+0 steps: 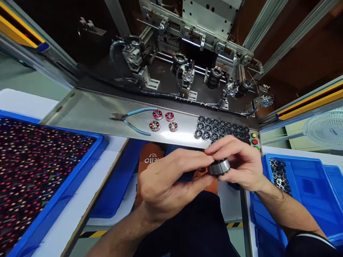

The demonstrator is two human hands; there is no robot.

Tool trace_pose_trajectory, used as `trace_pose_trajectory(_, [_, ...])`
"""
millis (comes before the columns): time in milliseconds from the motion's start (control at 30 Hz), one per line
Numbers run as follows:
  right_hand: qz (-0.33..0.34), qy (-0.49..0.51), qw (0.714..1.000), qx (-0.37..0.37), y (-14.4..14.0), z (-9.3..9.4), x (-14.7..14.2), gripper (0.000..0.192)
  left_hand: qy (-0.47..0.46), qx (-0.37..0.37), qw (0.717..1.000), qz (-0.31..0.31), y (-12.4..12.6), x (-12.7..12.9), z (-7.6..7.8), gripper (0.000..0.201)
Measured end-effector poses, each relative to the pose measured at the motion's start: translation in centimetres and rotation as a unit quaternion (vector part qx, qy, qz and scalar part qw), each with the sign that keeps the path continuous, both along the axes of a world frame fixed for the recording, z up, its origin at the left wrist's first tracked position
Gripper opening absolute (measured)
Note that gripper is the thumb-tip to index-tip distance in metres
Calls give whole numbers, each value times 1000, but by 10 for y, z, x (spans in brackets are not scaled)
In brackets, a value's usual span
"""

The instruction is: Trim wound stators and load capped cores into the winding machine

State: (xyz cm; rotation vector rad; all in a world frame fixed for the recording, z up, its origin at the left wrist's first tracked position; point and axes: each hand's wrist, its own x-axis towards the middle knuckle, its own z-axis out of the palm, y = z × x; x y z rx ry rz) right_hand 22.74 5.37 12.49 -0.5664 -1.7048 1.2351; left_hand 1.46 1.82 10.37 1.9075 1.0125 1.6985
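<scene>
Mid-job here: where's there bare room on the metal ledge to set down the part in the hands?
The metal ledge shows bare metal left of the pliers, and a narrower gap between the four coils and the black parts. It's crowded rightward, where the black parts pack up toward the buttons, and where the pliers' handles reach the coils.

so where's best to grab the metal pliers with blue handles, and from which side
Probably by both blue handles near the pivot, from above: the pliers lie flat, handles splayed wide, their ends beside small round red and copper-coloured parts.
</scene>
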Motion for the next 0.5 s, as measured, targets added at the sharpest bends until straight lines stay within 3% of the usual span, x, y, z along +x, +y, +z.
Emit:
trace_pose_trajectory(67, [8, 19, 998, -56, 5, 9, 2, 31, 4, 7, 999, 40, -5, 3, -15, 38])
trace_pose_trajectory(133, [-18, -6, 997, -79, 18, 29, 9, 25, 31, 19, 999, 40, -13, 2, -45, 44])
trace_pose_trajectory(233, [-92, -112, 989, -42, 59, 69, 26, 22, 135, -4, 986, -97, -18, -15, -121, 15])
trace_pose_trajectory(300, [-126, -185, 974, 19, 103, 90, 38, 30, 232, -130, 952, -149, -10, -36, -181, 10])
trace_pose_trajectory(333, [-141, -212, 966, 52, 130, 96, 43, 38, 247, -206, 936, -141, -3, -49, -208, 15])
trace_pose_trajectory(367, [-155, -227, 959, 70, 159, 99, 47, 51, 250, -234, 932, -123, 6, -61, -231, 22])
trace_pose_trajectory(400, [-167, -234, 954, 84, 190, 98, 50, 58, 248, -246, 931, -108, 17, -73, -250, 29])
trace_pose_trajectory(433, [-175, -253, 947, 92, 221, 95, 52, 54, 239, -251, 933, -92, 28, -82, -263, 35])
trace_pose_trajectory(500, [-193, -354, 911, 90, 279, 82, 54, 37, 206, -241, 947, -58, 51, -92, -274, 43])
